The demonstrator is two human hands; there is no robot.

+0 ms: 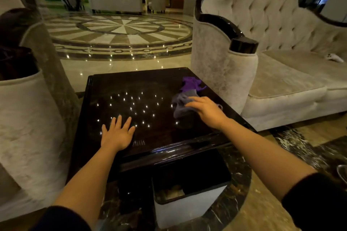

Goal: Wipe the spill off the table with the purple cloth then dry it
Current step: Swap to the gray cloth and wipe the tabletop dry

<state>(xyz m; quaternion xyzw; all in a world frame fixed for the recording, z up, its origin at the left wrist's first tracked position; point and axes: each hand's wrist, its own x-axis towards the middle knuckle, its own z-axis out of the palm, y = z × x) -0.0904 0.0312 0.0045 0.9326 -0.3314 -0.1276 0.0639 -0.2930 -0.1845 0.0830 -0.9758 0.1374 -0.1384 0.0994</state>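
Observation:
A dark glossy table (pixel 150 137) stands in front of me, its top mirroring many small ceiling lights. A bright purple cloth (pixel 190 83) lies crumpled near the table's far right corner. Just in front of it lies a paler grey-lilac cloth (pixel 179 106). My right hand (pixel 206 110) presses flat on the grey-lilac cloth, fingers spread and pointing left. My left hand (pixel 117 133) rests flat on the bare tabletop at the near left, fingers apart, holding nothing. I cannot make out a spill among the reflections.
A tufted beige sofa (pixel 281 80) stands close on the table's right, a white game controller (pixel 335 57) on its seat. A beige armchair (pixel 28 118) flanks the left. A white-sided bin (pixel 189 193) with a dark rim sits below the table's near edge. Polished marble floor lies beyond.

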